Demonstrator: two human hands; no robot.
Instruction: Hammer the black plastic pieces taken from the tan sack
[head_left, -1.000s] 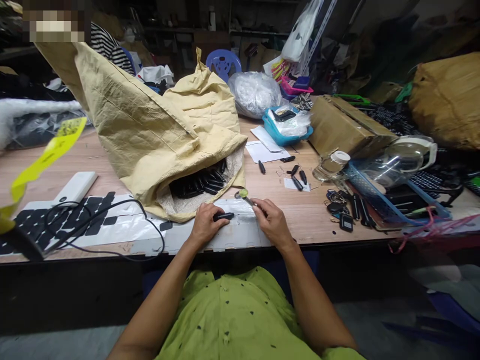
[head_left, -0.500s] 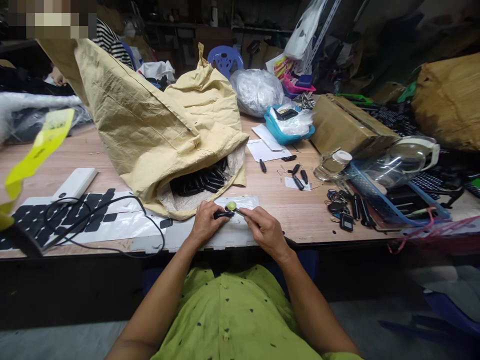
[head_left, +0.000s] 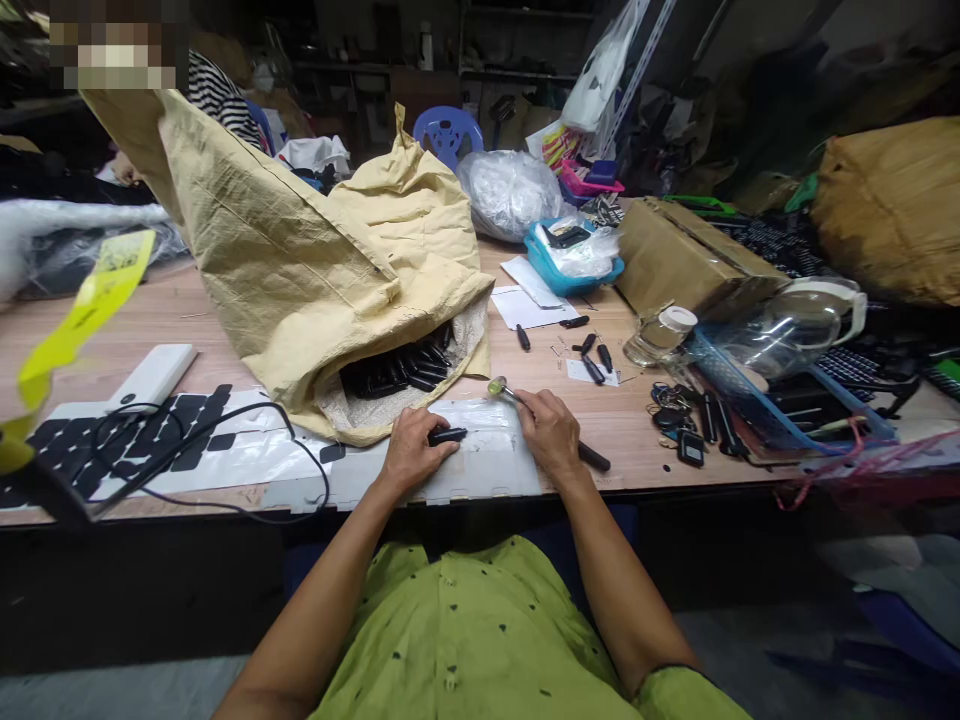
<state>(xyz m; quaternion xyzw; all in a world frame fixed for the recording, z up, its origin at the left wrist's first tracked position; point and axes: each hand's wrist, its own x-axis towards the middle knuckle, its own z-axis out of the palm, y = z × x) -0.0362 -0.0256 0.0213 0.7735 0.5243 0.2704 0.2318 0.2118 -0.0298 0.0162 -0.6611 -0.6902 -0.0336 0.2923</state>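
My left hand (head_left: 409, 446) is closed round a small black handle-shaped piece (head_left: 448, 436), which it holds low over a greyish plate (head_left: 480, 472) at the table's front edge. The piece points right, and its left end is hidden by my fingers. In my right hand (head_left: 551, 432) is a small hammer (head_left: 497, 386) with a yellow-green head and a metal neck. Its black handle end sticks out below my wrist. The hammer head is apart from the piece, up and to its right. Beyond my left hand a beige cloth sack (head_left: 322, 270) lies open, with many black pieces (head_left: 397, 370) inside.
Several loose black pieces (head_left: 592, 368) and tiny pins lie on the right, near white papers (head_left: 534, 308). Farther right are keys (head_left: 667, 408), a blue basket (head_left: 709, 370) and a cardboard box (head_left: 675, 255). A white power bank (head_left: 157, 375) and black cable (head_left: 277, 400) lie left. A person sits behind the sack.
My right hand has moved right and slightly back with the hammer, whose head has lifted away from the black piece. My left hand stays about where it was.
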